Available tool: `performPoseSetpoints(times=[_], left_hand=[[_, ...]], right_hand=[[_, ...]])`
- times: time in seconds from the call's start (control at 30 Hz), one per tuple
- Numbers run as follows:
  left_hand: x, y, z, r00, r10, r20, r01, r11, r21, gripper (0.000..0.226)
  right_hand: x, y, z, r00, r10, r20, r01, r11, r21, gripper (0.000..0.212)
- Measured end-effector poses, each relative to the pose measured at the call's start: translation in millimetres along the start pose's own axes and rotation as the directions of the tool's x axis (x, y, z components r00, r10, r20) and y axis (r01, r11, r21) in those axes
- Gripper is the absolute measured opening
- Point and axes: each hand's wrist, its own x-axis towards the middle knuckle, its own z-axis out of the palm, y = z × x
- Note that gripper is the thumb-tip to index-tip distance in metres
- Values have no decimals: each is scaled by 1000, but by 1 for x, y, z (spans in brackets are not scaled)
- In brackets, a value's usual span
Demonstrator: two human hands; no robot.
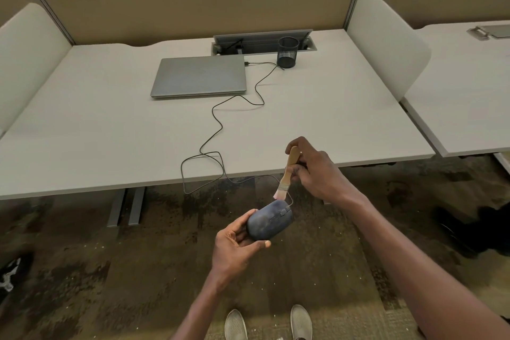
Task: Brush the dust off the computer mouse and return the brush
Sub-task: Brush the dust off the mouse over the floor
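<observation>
My left hand [234, 246] grips a dark, dust-speckled computer mouse [270, 219] in the air below the front edge of the desk. Its black cable [218, 130] runs up over the desk to the laptop. My right hand [314, 171] pinches the wooden handle of a small brush [287, 174]. The brush points down and to the left, and its pale bristles hang just above the front end of the mouse. Whether the bristles touch the mouse, I cannot tell.
A shut grey laptop [200, 76] lies on the white desk [82, 132]. A black mesh pen cup [287, 52] stands at the back beside an open cable tray [262, 38]. White side dividers flank the desk. Carpet and my shoes [267, 323] are below.
</observation>
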Motion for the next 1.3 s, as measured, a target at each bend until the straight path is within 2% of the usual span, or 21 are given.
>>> performPoseSetpoints(times=[0.1, 0.2, 0.33, 0.5, 0.73, 0.87, 1.03, 1.23, 1.3], left_hand=[[0, -2, 2, 1000, -3, 22, 3, 1000, 21, 78], [0, -4, 3, 1000, -3, 22, 2, 999, 34, 78], [1, 0, 3, 1000, 9, -2, -9, 999, 32, 78], [2, 4, 2, 1000, 14, -12, -14, 999, 29, 78], [2, 1, 2, 1000, 18, 0, -18, 999, 33, 80], [2, 1, 1, 1000, 21, 6, -21, 999, 34, 80], [5, 1, 1, 1000, 28, 3, -28, 999, 29, 81], [3, 3, 0, 999, 33, -11, -33, 999, 22, 79], [3, 3, -1, 999, 31, -25, -31, 999, 10, 78]], right_hand=[[1, -2, 3, 998, 1, 64, 2, 999, -41, 35], [2, -2, 5, 999, 11, 42, -6, 993, -115, 34], [4, -8, 5, 1000, -12, 2, 12, 996, -90, 36], [7, -15, 11, 998, -43, 34, 43, 999, -14, 44], [11, -9, 7, 999, 25, 31, -19, 984, -178, 47], [12, -15, 6, 1000, -9, 0, 8, 989, -150, 53], [18, -26, 15, 998, -39, 51, 43, 995, -85, 58], [21, -18, 11, 1000, 7, 26, -2, 981, -193, 54], [18, -14, 9, 1000, 11, -10, -12, 984, -178, 51]])
